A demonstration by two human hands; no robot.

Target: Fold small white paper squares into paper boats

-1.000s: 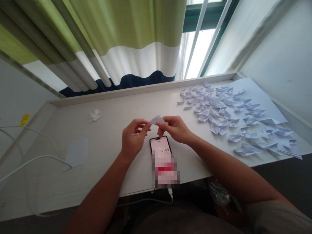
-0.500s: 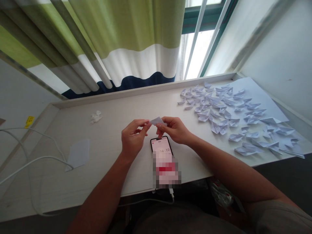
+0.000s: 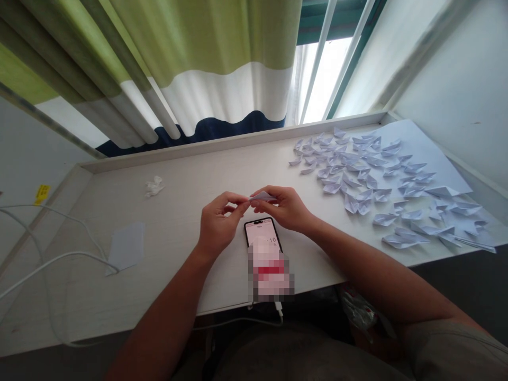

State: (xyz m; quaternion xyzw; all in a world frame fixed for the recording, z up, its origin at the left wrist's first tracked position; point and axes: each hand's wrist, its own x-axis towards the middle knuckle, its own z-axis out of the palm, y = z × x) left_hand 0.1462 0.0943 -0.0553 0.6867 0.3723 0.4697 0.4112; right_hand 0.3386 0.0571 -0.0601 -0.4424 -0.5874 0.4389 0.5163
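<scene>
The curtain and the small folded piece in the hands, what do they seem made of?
Curtain: probably cloth, matte, since it hangs in soft folds; the fibre can't be told. Folded piece: likely plain paper, matte and white, judging by its thin, flat, sharp-pointed shape.

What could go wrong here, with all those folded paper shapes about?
The small folded paper, pinched between the left hand and right hand, could slip or crease crookedly. The right forearm lies near the folded shapes by the front edge of the desk; a nudge might knock some off. The cable plugged into the phone hangs past that edge, so a snag might drag it.
</scene>
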